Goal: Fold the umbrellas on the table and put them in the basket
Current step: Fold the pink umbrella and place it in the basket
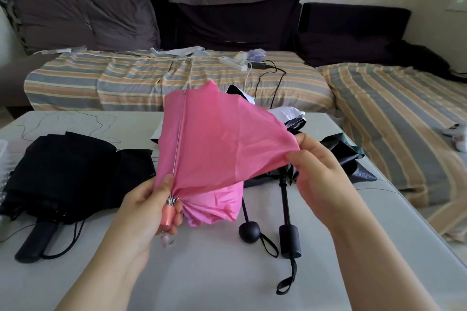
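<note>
A pink umbrella (217, 139) is held above the middle of the white table (214, 272), collapsed, its cloth loose. My left hand (149, 207) grips its pink handle and the base of the ribs. My right hand (321, 166) pinches an edge of the pink cloth and holds it out to the right. A black umbrella (63, 171) lies unfolded on the table's left side, its handle toward me. Two more dark umbrellas lie behind the pink one, one with a round black knob (249, 232), one with a cylindrical handle (290, 240). No basket is clearly visible.
A clear plastic object (3, 159) shows at the table's far left edge. Behind the table stands a sofa with a striped cover (156, 76), dark cushions, a power strip (233, 62) and cables. The sofa continues along the right side.
</note>
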The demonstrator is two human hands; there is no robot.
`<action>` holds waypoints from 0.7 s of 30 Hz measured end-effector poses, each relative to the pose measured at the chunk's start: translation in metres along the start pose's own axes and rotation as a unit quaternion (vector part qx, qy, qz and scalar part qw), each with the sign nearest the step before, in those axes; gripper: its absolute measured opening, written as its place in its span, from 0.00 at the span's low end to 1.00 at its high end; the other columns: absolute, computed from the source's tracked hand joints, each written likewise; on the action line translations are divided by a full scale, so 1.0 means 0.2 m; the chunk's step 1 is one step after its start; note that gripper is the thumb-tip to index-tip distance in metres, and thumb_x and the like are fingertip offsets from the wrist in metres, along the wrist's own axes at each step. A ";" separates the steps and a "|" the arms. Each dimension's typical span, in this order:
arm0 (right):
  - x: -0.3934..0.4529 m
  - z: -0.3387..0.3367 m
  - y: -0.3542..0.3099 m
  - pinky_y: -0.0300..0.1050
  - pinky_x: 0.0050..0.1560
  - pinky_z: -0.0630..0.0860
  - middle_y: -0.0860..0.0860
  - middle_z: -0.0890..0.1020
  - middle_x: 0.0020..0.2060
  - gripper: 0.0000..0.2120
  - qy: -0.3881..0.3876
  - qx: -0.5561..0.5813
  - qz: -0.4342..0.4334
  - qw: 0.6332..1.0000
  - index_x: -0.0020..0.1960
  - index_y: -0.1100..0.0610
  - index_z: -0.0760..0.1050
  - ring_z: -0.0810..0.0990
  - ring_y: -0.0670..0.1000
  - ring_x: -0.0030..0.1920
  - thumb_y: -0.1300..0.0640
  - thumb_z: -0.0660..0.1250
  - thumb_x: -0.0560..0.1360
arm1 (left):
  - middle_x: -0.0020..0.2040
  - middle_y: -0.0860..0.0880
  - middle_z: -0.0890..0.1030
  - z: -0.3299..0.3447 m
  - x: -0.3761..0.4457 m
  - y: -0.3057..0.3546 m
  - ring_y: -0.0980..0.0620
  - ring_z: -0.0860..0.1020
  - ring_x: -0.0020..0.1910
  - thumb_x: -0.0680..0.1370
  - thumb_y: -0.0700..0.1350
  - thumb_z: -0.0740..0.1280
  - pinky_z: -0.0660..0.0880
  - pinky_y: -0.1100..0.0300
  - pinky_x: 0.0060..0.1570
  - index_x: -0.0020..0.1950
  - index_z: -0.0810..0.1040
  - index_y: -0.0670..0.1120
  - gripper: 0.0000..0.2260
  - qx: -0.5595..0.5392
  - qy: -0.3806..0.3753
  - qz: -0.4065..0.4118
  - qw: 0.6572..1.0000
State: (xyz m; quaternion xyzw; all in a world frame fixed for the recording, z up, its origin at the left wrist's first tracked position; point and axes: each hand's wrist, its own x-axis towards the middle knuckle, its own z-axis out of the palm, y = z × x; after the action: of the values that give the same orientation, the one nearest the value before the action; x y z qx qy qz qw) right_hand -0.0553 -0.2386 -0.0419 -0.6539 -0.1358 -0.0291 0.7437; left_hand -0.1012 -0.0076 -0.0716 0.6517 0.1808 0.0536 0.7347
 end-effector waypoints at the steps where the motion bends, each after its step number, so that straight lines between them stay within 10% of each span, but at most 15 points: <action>1: 0.00 -0.01 0.00 0.43 0.48 0.69 0.50 0.77 0.33 0.04 -0.030 0.042 0.002 0.999 0.39 0.57 0.69 0.75 0.51 0.41 0.63 0.62 0.66 | 0.25 0.46 0.74 -0.01 0.00 0.00 0.51 0.70 0.19 0.80 0.45 0.62 0.64 0.65 0.18 0.42 0.74 0.42 0.10 0.006 -0.006 -0.002 1.000; 8: -0.01 -0.03 0.00 0.48 0.57 0.78 0.63 0.83 0.50 0.30 -0.177 0.030 0.097 0.979 0.57 0.69 0.72 0.83 0.61 0.51 0.56 0.78 0.62 | 0.24 0.46 0.74 -0.02 0.00 -0.02 0.51 0.71 0.20 0.81 0.42 0.61 0.66 0.64 0.18 0.45 0.75 0.40 0.08 0.037 -0.026 0.013 0.999; 16: 0.00 0.02 -0.01 0.37 0.41 0.75 0.48 0.75 0.30 0.14 -0.154 0.157 0.024 0.975 0.36 0.54 0.68 0.75 0.46 0.33 0.58 0.75 0.69 | 0.25 0.45 0.74 -0.03 0.00 -0.03 0.51 0.71 0.20 0.81 0.43 0.61 0.67 0.64 0.18 0.43 0.75 0.40 0.10 0.063 -0.030 0.029 0.997; 21: -0.02 0.01 -0.06 0.41 0.39 0.79 0.58 0.84 0.44 0.22 -0.177 0.057 0.074 0.980 0.63 0.54 0.72 0.83 0.54 0.39 0.57 0.71 0.70 | 0.25 0.44 0.74 -0.04 0.01 -0.03 0.49 0.71 0.21 0.81 0.43 0.62 0.67 0.63 0.19 0.45 0.74 0.35 0.12 0.078 -0.030 0.035 0.996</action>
State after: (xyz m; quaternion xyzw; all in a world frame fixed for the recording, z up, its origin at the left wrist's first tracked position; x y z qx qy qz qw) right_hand -0.0625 -0.2385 -0.0320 -0.6134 -0.2179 0.1504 0.7440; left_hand -0.1034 -0.0003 -0.0794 0.7140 0.1398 0.0453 0.6846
